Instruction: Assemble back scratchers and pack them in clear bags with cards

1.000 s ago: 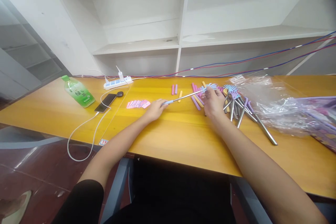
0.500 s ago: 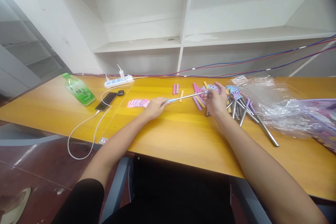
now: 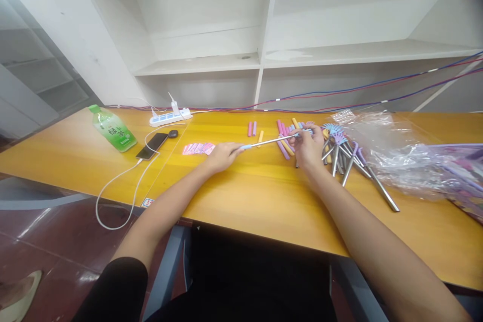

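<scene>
A thin metal back scratcher (image 3: 266,142) with a light blue grip stretches between my hands above the table. My left hand (image 3: 223,156) is closed round its blue grip end. At the other end, the fingers of my right hand (image 3: 308,148) pinch the rod by its blue claw head, which they partly cover. Several more back scratchers (image 3: 337,153) with blue and purple claws and metal rods lie piled just right of my right hand. Pink, purple and yellow foam-like tubes (image 3: 282,147) are behind and left of that hand. Small pink cards (image 3: 198,148) lie fanned out beyond my left hand.
On the left stand a green tea bottle (image 3: 113,130), a phone (image 3: 152,145) with a white cable, and a white power strip (image 3: 170,117). Crumpled clear plastic bags (image 3: 400,153) cover the right side. White shelves (image 3: 204,63) rise behind the table.
My right hand's fingers have closed in more round the claw end of the back scratcher. My left hand has stayed almost where it was.
</scene>
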A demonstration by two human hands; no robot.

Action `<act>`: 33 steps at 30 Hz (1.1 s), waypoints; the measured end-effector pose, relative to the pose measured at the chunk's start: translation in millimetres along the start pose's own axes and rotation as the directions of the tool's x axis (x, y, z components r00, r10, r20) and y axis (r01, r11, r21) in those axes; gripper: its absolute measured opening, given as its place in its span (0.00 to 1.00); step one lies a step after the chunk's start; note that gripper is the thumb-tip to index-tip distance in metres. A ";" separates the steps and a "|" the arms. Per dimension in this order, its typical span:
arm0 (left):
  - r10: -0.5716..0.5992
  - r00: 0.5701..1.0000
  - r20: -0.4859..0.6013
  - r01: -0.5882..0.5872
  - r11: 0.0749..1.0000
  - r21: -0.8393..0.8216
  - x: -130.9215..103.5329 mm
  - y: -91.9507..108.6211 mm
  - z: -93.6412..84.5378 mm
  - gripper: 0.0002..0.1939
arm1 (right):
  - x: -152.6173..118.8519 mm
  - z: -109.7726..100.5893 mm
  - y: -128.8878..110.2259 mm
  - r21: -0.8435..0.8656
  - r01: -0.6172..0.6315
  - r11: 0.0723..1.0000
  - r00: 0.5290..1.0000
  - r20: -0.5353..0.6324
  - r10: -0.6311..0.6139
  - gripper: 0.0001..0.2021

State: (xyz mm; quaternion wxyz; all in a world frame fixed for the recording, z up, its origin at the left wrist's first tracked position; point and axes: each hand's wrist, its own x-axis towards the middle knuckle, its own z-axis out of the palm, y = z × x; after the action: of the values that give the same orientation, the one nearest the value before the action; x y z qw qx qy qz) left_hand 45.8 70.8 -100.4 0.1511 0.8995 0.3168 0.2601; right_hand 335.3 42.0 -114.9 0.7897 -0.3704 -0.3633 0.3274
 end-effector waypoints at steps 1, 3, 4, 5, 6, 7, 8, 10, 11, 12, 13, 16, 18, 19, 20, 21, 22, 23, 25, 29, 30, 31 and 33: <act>-0.010 1.000 0.004 0.010 1.000 -0.004 -0.2 0.7 -0.2 0.19 | -1.3 1.4 -1.3 -0.003 0.016 1.000 1.000 0.009 -0.016 0.15; -0.018 1.000 0.013 0.019 1.000 -0.012 -0.7 2.1 -0.2 0.19 | -5.0 5.3 -4.0 -0.002 0.022 1.000 0.999 0.026 -0.022 0.15; -0.020 1.000 0.017 0.020 1.000 -0.018 -1.0 2.7 0.2 0.19 | -7.2 7.6 -5.4 0.002 0.014 1.000 0.999 0.029 -0.014 0.16; -0.021 1.000 0.018 0.022 0.999 -0.024 -1.3 3.2 0.8 0.19 | -9.5 9.9 -6.7 0.006 0.001 1.000 1.000 0.027 -0.001 0.16; -0.022 1.000 0.016 0.023 0.999 -0.030 -1.7 3.9 1.5 0.20 | -11.8 12.2 -7.8 0.011 -0.013 1.000 1.000 0.023 0.013 0.17; -0.023 1.000 0.011 0.023 0.999 -0.037 -2.0 4.6 2.4 0.20 | -14.0 14.3 -8.6 0.016 -0.025 1.000 1.000 0.018 0.024 0.17; -0.020 1.000 0.006 0.020 0.999 -0.046 -2.4 5.4 3.3 0.20 | -16.1 16.2 -9.3 0.021 -0.031 0.999 0.999 0.015 0.030 0.17; -0.010 1.000 -0.005 0.010 0.998 -0.061 -3.3 7.3 4.7 0.20 | -19.4 18.8 -9.6 0.026 -0.024 0.999 1.000 0.021 0.023 0.17; -0.006 1.000 -0.009 0.005 0.998 -0.065 -3.7 8.4 5.2 0.20 | -20.6 19.7 -9.4 0.025 -0.014 1.000 0.999 0.031 0.013 0.16; -0.004 1.000 -0.011 0.003 0.998 -0.067 -4.0 9.6 5.6 0.21 | -21.6 20.3 -9.1 0.023 -0.003 1.000 0.999 0.041 0.003 0.16; -0.004 1.000 -0.011 0.003 0.998 -0.068 -4.3 10.7 5.8 0.21 | -22.5 20.7 -8.7 0.022 0.006 1.000 0.999 0.048 -0.007 0.16; -0.008 1.000 -0.003 0.007 0.998 -0.068 -4.7 13.5 6.5 0.21 | -24.9 22.0 -7.9 0.022 0.017 1.000 0.998 0.061 -0.019 0.16; -0.006 1.000 0.000 0.006 0.997 -0.071 -4.8 14.7 7.3 0.21 | -26.7 23.1 -7.8 0.026 0.017 1.000 0.997 0.073 -0.019 0.16; -0.006 1.000 -0.002 0.006 0.997 -0.073 -4.8 15.0 7.8 0.22 | -27.7 23.6 -7.6 0.029 0.020 0.999 0.996 0.082 -0.022 0.16; -0.006 1.000 -0.006 0.006 0.997 -0.077 -4.9 15.2 8.4 0.22 | -28.8 24.1 -7.4 0.032 0.025 0.999 0.995 0.091 -0.028 0.16; -0.005 1.000 -0.013 0.004 0.997 -0.082 -5.1 15.2 9.1 0.22 | -29.8 24.6 -7.1 0.035 0.031 0.999 0.995 0.099 -0.034 0.16; -0.003 1.000 -0.020 0.001 0.996 -0.088 -5.3 15.1 9.7 0.22 | -30.7 24.9 -6.6 0.036 0.037 0.999 0.994 0.105 -0.041 0.16; 0.001 1.000 -0.027 -0.004 0.996 -0.093 -5.5 14.8 10.4 0.22 | -31.6 25.1 -6.1 0.034 0.042 0.999 0.993 0.107 -0.045 0.16; 0.007 0.999 -0.034 -0.010 0.995 -0.097 -5.8 14.0 11.6 0.21 | -33.1 25.4 -4.8 0.021 0.038 0.999 0.994 0.102 -0.040 0.17; 0.006 1.000 -0.026 -0.008 0.996 -0.087 -5.8 12.3 13.5 0.21 | -35.1 25.0 -1.2 -0.001 0.025 1.000 0.995 0.097 -0.025 0.18; 0.009 1.000 -0.027 -0.011 0.996 -0.084 -5.7 11.9 13.9 0.21 | -35.5 24.8 -0.1 -0.004 0.031 0.999 0.994 0.106 -0.031 0.17; 0.011 1.000 -0.028 -0.013 0.997 -0.081 -5.6 11.6 14.3 0.21 | -35.8 24.7 1.0 -0.010 0.040 0.999 0.993 0.114 -0.039 0.17; 0.012 1.000 -0.025 -0.014 0.997 -0.073 -5.4 11.3 14.7 0.20 | -36.4 24.6 3.3 -0.028 0.054 0.998 0.991 0.125 -0.051 0.16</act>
State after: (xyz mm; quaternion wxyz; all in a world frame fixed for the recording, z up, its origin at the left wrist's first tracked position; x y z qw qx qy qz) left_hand 56.0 57.3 -109.5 0.1785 0.8921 0.3030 0.2837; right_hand 295.5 23.7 -118.4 0.7680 -0.3518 -0.4265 0.3232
